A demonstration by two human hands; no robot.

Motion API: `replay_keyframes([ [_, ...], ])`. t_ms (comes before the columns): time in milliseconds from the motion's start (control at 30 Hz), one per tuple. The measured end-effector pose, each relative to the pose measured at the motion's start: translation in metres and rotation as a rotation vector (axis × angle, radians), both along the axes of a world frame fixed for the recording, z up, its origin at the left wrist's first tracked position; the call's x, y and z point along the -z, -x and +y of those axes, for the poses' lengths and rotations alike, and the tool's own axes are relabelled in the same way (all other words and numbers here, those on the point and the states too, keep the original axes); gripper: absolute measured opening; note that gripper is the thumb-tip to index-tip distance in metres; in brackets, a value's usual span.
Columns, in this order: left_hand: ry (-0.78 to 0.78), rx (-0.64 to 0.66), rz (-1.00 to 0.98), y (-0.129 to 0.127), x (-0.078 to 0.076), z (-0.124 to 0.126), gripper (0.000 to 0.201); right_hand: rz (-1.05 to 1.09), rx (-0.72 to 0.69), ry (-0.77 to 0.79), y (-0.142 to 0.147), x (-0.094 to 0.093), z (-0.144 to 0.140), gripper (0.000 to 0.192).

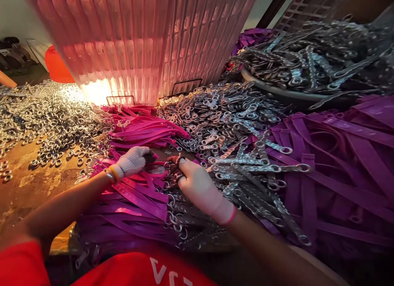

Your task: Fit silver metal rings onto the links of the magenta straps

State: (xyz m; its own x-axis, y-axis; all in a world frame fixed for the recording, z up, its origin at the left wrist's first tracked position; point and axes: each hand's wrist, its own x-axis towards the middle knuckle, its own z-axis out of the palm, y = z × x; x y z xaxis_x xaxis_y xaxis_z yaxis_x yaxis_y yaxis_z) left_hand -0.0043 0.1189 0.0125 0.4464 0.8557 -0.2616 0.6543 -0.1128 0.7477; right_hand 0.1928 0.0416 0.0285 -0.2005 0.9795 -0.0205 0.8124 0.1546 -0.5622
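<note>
My left hand (134, 160), in a white knit glove with dark fingertips, is pinched closed above a pile of magenta straps (140, 193). A bit of pink strap (155, 156) shows at its fingertips. Close by on the right, my right hand (197, 183) wears a pale glove with dark red fingertips. Its fingers are closed together, and a little metal shows at the tips; what they grip is mostly hidden. Beneath and beside this hand lie flat metal link strips (246, 167) with ringed ends. Behind both hands rests another bundle of pink straps (147, 130).
Loose metal rings (58, 125) are heaped on the wooden table (27, 195) at left. A ribbed translucent panel (132, 39) rises at the back, lit near its base. A basin (277, 88) heaped with metal strips stands back right; purple straps (338, 162) pile up at right.
</note>
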Motion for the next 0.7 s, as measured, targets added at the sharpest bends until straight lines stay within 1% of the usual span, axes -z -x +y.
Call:
replay_keyframes([
  [67, 0.173, -0.043, -0.156, 0.015, -0.013, -0.018, 0.026, -0.049, -0.057, 0.000, 0.011, -0.005, -0.001, 0.040],
  [133, 0.341, -0.106, -0.314, 0.025, -0.024, -0.036, 0.027, -0.140, -0.094, 0.012, 0.021, -0.010, -0.002, 0.031],
  [167, 0.397, -0.139, -0.371, 0.027, -0.028, -0.044, 0.026, -0.192, -0.106, 0.015, 0.026, -0.012, -0.002, 0.027],
  [233, 0.439, -0.185, -0.412, 0.027, -0.034, -0.056, 0.027, -0.280, -0.132, 0.007, 0.034, -0.016, -0.005, 0.023],
  [300, 0.474, -0.205, -0.425, 0.026, -0.035, -0.065, 0.028, -0.345, -0.155, -0.010, 0.041, -0.019, -0.007, 0.024],
  [433, 0.541, -0.220, -0.474, 0.027, -0.029, -0.074, 0.028, -0.462, -0.217, -0.024, 0.049, -0.024, -0.013, 0.025],
  [500, 0.471, -0.206, -0.461, 0.028, -0.023, -0.075, 0.025, -0.488, -0.237, -0.024, 0.052, -0.022, -0.015, 0.025],
  [567, 0.292, -0.144, -0.377, 0.029, -0.017, -0.076, 0.017, -0.482, -0.225, -0.014, 0.054, -0.018, -0.015, 0.024],
  [633, 0.110, -0.048, -0.259, 0.028, -0.009, -0.077, 0.009, -0.465, -0.195, -0.008, 0.056, -0.014, -0.014, 0.023],
  [700, 0.030, 0.018, -0.172, 0.027, -0.001, -0.079, 0.015, -0.437, -0.158, -0.020, 0.059, -0.016, -0.013, 0.023],
])
